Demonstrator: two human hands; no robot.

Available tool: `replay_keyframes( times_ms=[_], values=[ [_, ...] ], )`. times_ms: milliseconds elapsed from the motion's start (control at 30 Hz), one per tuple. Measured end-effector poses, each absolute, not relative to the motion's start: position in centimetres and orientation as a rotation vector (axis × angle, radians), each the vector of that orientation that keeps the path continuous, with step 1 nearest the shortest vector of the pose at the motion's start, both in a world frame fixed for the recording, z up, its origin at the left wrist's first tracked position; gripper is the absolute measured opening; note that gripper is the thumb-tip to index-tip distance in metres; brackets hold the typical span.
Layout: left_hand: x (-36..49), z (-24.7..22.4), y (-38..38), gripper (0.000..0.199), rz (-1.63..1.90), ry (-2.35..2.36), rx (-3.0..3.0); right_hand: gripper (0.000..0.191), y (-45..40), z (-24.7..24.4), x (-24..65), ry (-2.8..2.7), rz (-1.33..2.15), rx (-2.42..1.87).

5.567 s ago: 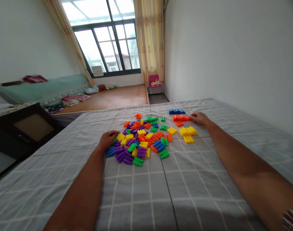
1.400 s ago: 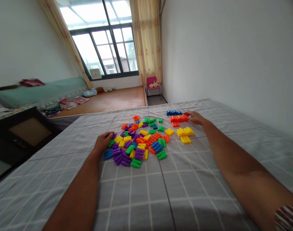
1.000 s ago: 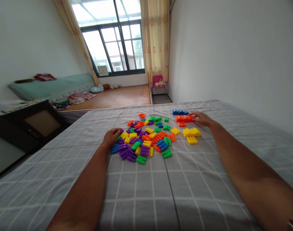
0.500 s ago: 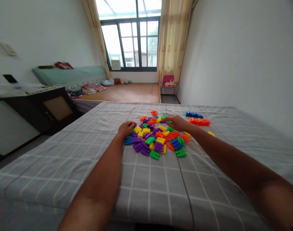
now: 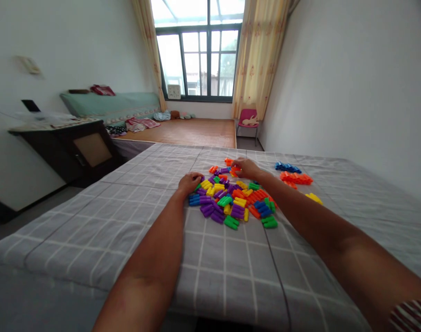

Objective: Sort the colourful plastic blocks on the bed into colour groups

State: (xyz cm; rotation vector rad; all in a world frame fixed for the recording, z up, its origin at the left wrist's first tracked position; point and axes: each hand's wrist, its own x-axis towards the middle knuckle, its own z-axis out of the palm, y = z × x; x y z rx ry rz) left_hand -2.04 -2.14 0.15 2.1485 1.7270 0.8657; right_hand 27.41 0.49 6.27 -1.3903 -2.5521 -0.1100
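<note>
A loose pile of purple, yellow, green, blue and orange plastic pieces (image 5: 224, 200) lies on a grey checked cloth (image 5: 210, 258). At the pile's left edge rests my left hand (image 5: 190, 182), its fingers curled beside green and purple pieces; what they hold, if anything, is hidden. My right hand (image 5: 245, 168) reaches over the far side of the pile, fingers bent down and closed on an orange piece (image 5: 235, 171). To the right of the pile are a row of blue pieces (image 5: 288, 167), a row of orange pieces (image 5: 296, 178) and some yellow pieces (image 5: 314, 198).
Beyond the cloth-covered surface stands a low bed (image 5: 196, 131) under a window. A dark cabinet (image 5: 93, 147) is at the left, and a pink chair (image 5: 248, 121) sits by the curtain. A white wall (image 5: 363, 92) runs along the right.
The view has shifted, so the scene sits further right. My right hand has moved left and away over the pile, onto an orange piece. My left hand has stayed at the pile's left edge.
</note>
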Motion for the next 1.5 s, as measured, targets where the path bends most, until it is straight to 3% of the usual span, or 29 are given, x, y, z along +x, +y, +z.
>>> replay_keyframes(
  times_ms=[167, 400, 633, 867, 1000, 1200, 1367, 1500],
  values=[
    [-1.9, 0.2, -2.0, 0.032, 0.874, 1.756, 2.15, 0.032, -0.7, 7.1, 32.1, -2.668, -0.191, -1.494],
    [-2.0, 0.4, -2.0, 0.031, 0.888, 1.735, 2.169, 0.055, -0.5, 6.3, 36.4, -2.632, 0.666, -1.502],
    [-2.2, 0.1, -1.8, 0.033, 0.885, 1.714, 2.195, 0.067, -0.3, 6.6, 37.4, -2.74, 0.982, -1.218],
    [-2.8, -0.4, -1.2, 0.033, 0.897, 1.695, 2.224, 0.045, -1.5, 6.9, 36.3, -2.785, 0.664, -1.266],
    [-2.8, 0.0, -1.5, 0.036, 0.894, 1.694, 2.199, 0.042, -1.6, 7.5, 38.1, -2.506, 0.654, -1.234],
    [-2.8, 0.4, -1.8, 0.038, 0.876, 1.716, 2.146, 0.045, -2.4, 7.6, 48.8, -1.913, 0.429, -1.37],
    [-3.1, 0.2, -1.4, 0.039, 0.871, 1.725, 2.181, 0.04, -3.6, 3.5, 58.3, -1.572, 0.222, -1.754],
    [-3.4, -0.1, -1.2, 0.043, 0.874, 1.716, 2.183, 0.051, -3.5, 0.6, 60.6, -1.578, 0.264, -1.929]
  ],
)
